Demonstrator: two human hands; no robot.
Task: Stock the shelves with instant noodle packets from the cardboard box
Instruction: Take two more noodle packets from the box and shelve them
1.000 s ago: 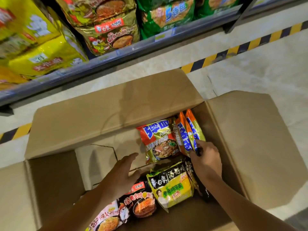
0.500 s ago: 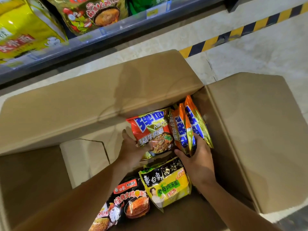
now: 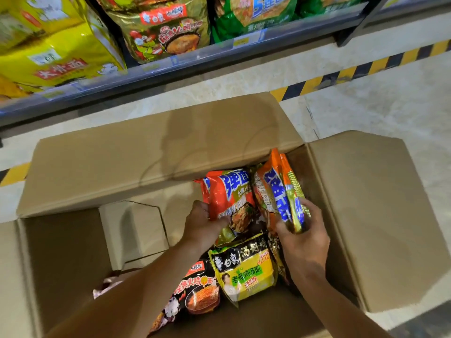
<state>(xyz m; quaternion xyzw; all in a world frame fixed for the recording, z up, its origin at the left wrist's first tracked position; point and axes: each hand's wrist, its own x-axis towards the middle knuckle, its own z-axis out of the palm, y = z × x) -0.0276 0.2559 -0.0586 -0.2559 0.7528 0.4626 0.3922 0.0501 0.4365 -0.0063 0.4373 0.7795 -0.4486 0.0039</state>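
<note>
Two hands in open brown cardboard box [image 3: 366, 215] | left hand [image 3: 203, 224] grips flat orange-red noodle packet [image 3: 228, 193] | right hand [image 3: 303, 237] pinches upright orange packets [image 3: 280, 191], long axes toward grey shelf [image 3: 170, 67] beyond box, both hands equally near

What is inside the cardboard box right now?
Inside the cardboard box: orange noodle packets gripped by the left hand and right hand, a yellow packet, a black packet. Anything beneath them is covered.
</note>
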